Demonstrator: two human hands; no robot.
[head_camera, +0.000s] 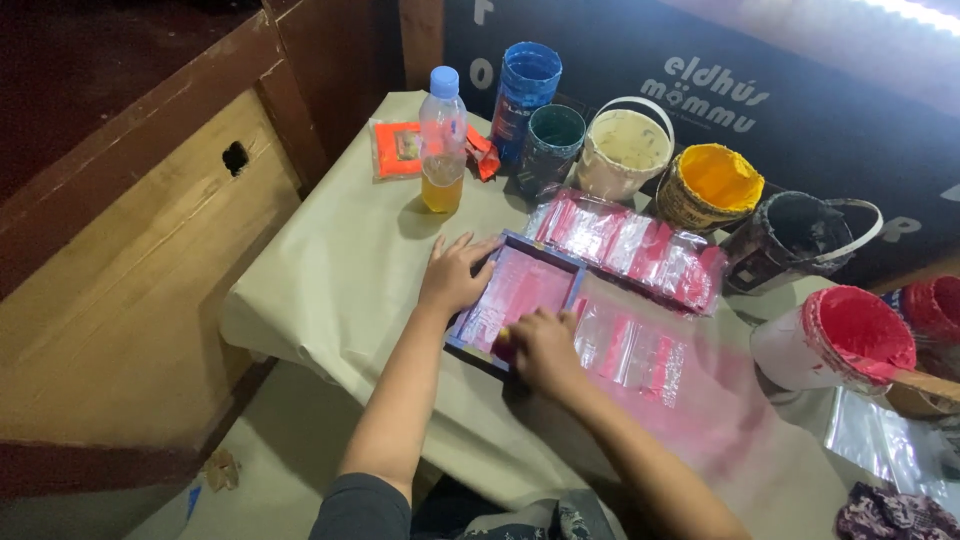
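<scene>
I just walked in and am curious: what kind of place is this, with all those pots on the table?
Probably a small screen-printing workshop. Open paint pots line the covered table, a framed printing screen lies under the person's left hand and right hand, and pink-printed plastic bags lie beside it.

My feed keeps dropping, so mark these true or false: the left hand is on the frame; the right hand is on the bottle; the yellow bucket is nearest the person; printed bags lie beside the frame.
1. The left hand rests on the frame: true.
2. The right hand holds the bottle: false. It presses down inside the frame; the bottle stands apart, untouched.
3. The yellow bucket is nearest the person: false. It stands in the far row; the pink bucket is nearer.
4. Printed bags lie beside the frame: true.
</scene>
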